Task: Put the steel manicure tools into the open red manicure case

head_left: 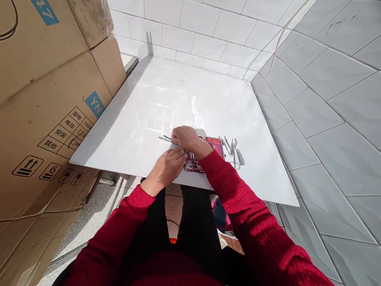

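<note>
An open manicure case with a dark red lining lies near the table's front edge, with several small metal tools in its left half. My left hand is closed at the case's left edge, fingers together and their tips over the rim. Crossing above the case, my right hand is curled shut just beyond it; its fingertips are hidden. Slim metal tools stick out to the left beside those fingers. To the right of the case's red lid lie scissors, nippers and nail clippers.
The white tabletop reaches back to a tiled wall, with another tiled wall at the right. Large cardboard boxes stand against the left side. Below the front edge are my legs and a dark and pink item.
</note>
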Available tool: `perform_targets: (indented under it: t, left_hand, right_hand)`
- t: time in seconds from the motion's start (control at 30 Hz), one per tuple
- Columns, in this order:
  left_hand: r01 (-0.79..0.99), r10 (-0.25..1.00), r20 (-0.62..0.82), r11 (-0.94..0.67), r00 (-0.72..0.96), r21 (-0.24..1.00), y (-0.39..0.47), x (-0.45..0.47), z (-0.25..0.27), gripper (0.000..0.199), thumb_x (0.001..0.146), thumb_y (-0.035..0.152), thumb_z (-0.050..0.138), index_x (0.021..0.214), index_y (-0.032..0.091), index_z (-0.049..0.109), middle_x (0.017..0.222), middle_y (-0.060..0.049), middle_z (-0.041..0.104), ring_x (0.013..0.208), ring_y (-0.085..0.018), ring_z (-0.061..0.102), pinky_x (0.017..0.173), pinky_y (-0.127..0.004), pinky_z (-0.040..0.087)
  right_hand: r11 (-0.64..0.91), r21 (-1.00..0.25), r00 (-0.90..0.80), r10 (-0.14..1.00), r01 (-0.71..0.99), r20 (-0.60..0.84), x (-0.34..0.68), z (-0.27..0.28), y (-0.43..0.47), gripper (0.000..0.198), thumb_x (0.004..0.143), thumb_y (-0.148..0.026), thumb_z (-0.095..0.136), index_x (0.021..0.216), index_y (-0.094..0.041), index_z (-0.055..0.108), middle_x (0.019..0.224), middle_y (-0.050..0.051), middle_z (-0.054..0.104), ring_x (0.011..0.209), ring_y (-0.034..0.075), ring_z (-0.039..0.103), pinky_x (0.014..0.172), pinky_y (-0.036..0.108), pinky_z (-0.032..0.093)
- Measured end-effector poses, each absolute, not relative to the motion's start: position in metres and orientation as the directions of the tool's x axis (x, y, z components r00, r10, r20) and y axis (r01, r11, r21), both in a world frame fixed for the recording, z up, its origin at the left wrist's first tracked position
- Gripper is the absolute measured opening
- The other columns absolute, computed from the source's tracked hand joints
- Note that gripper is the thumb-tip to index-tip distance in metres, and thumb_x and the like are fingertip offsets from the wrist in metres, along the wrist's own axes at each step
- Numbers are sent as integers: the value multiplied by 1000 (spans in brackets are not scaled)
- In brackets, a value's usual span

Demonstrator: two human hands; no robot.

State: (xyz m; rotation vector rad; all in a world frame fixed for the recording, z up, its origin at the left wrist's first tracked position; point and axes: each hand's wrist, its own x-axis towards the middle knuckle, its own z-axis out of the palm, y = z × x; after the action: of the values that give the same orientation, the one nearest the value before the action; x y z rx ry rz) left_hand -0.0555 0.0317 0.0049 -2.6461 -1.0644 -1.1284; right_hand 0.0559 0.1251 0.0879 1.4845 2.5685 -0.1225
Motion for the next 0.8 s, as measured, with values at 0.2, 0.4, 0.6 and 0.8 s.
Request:
perform_targets:
  t: [0.2, 0.4, 0.6, 0.8]
  left_hand:
    - [625, 572, 650, -758, 501, 185, 33, -56, 3, 22, 107, 15, 50, 115, 14, 71, 112, -12, 78, 108, -26, 74, 90, -45, 66]
    - [615, 576, 619, -767, 534, 184, 35, -58, 4, 23, 108, 17, 48, 117, 13, 69, 117, -14, 76, 113, -29, 71, 92, -48, 64]
    - [606, 630, 557, -752, 542, 261, 31, -60, 11, 22, 108, 17, 49, 120, 17, 67, 117, -14, 73, 109, -27, 71, 89, -47, 63]
    - [598, 613, 554, -765, 564, 238, 31, -60, 14, 27, 108, 17, 46, 128, 16, 63, 123, -13, 72, 119, -29, 69, 97, -49, 62]
  right_hand:
    - [383, -447, -410, 911, 808, 39, 83, 71, 129, 16, 90, -11, 54, 86, -16, 69, 84, 7, 73, 73, 18, 60, 68, 30, 40]
    - [79, -929, -227, 974, 362, -5, 139, 53, 127, 38, 81, -20, 66, 119, -19, 63, 60, -7, 61, 50, 14, 51, 51, 27, 41]
    - [108, -974, -165, 983, 198, 75, 166, 36, 115, 48, 78, -27, 71, 125, -21, 63, 66, -5, 66, 53, 14, 58, 51, 27, 48]
    - [122, -942, -77, 992, 314, 103, 167, 30, 118, 45, 82, -22, 69, 127, -20, 63, 70, -5, 68, 60, 15, 62, 63, 29, 53]
